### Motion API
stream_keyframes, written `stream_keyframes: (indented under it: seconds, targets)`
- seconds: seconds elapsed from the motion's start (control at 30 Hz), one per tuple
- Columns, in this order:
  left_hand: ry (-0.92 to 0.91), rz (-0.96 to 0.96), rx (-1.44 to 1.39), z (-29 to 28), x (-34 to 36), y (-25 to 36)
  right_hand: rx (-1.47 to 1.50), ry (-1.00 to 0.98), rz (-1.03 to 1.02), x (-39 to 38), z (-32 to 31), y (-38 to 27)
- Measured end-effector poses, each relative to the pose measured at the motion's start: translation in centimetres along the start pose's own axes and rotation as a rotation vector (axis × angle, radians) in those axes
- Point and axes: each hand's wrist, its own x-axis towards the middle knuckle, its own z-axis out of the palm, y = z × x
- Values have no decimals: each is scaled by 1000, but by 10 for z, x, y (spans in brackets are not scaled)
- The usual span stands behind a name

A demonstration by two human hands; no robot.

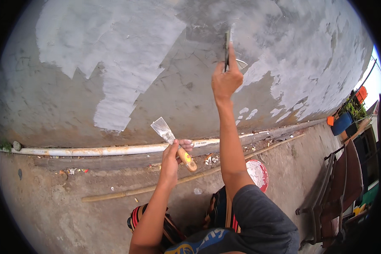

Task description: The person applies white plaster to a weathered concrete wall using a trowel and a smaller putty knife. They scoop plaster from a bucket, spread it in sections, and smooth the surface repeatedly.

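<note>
A grey cement wall fills the upper view, with wide patches of white putty smeared over it. My raised right hand grips a flat plastering trowel against the wall, its blade seen nearly edge-on. Lower and to the left, my left hand is closed round a putty knife. The knife's wooden handle slants down to the right, while its whitened metal blade points up and left, apart from the wall. Beyond my right upper arm stands a bucket with a red rim and white paste inside.
A white pipe runs along the wall's foot. On the dirt floor lies a long bamboo pole among scraps of litter. A brown bench-like frame stands at the right, with a blue barrel farther off.
</note>
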Motion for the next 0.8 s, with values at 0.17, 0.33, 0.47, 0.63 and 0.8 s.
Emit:
stream_keyframes:
  seconds: [0.17, 0.33, 0.47, 0.63, 0.8]
  targets:
    - [-4, 15, 35, 13, 6, 2, 14, -163, -325, -43, 20, -24]
    - [-2, 10, 44, 17, 1, 4, 352, -460, -381, -48, -11, -6]
    - [-3, 38, 51, 19, -2, 4, 287, -115, 229, -9, -59, 37]
    - [-18, 19, 80, 20, -4, 5, 30, 241, 361, 2, -53, 120]
    - [-13, 31, 54, 18, -5, 5, 92, 176, 352, -18, -25, 73]
